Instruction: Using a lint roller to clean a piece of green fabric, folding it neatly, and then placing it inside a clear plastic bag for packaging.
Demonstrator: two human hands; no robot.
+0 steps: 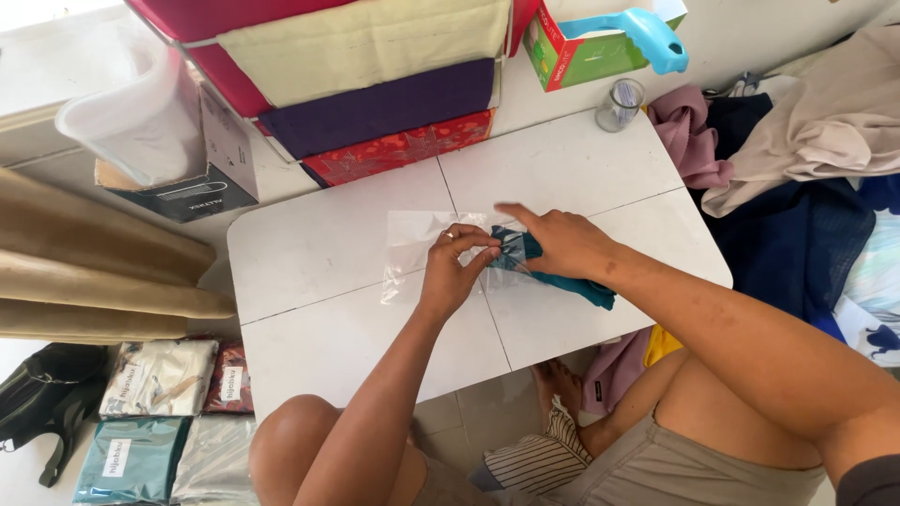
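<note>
A clear plastic bag (412, 245) lies flat on the low white table (328, 244). My left hand (455, 272) pinches the bag's open edge near the middle of the table. A folded teal cloth (572, 284) lies under my right hand (561, 242), which presses it with fingers pointing left. The cloth's left end sits at the mouth of the bag, partly hidden by both hands.
Folded cream, purple and red cloths (375, 84) are stacked at the table's far edge. A small glass jar (620, 103) and a green box (581, 47) stand at the back right. A heap of clothes (797, 159) lies to the right. Packed bags (155, 412) lie on the floor left.
</note>
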